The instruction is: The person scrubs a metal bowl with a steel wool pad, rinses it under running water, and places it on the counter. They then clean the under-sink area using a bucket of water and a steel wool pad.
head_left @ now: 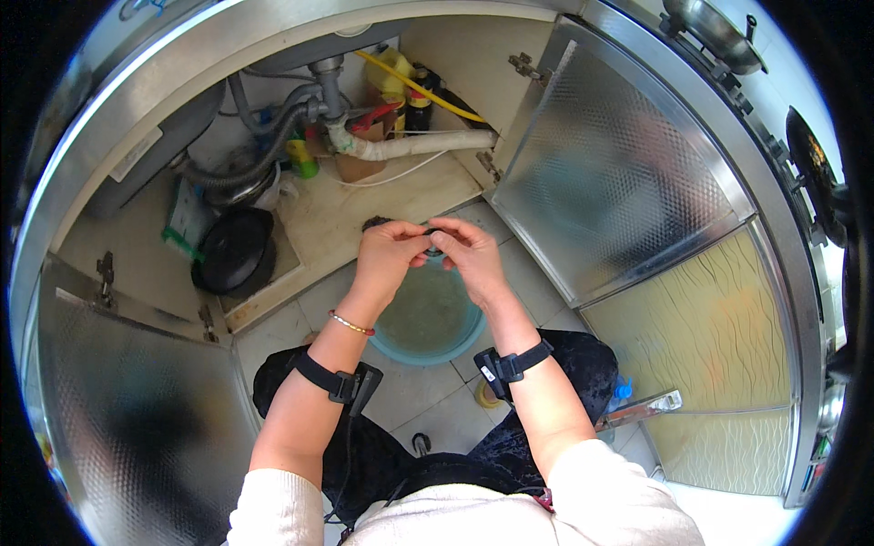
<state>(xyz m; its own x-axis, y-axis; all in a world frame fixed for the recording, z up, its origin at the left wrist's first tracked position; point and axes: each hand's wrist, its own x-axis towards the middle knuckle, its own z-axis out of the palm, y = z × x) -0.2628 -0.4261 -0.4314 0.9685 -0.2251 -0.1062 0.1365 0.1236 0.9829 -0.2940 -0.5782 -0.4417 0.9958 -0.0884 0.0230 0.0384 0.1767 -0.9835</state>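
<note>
Both my hands meet above a light-blue plastic basin [479,326] of cloudy water on the tiled floor. Between the fingertips is a small dark ring-like part [433,251], too small to name. My left hand [389,258] grips it from the left with thumb and fingers, and my right hand [470,256] grips it from the right. Just beyond my left hand, a dark brown lump [375,222] lies at the front edge of the cabinet floor; what it is cannot be told.
Under the sink are a grey drain pipe [330,95], a wrapped white pipe [430,143], a yellow hose [437,99], bottles and a black pan [235,251]. Open cabinet doors stand at left [136,409] and right [614,164]. A tape roll [486,396] lies by my right leg.
</note>
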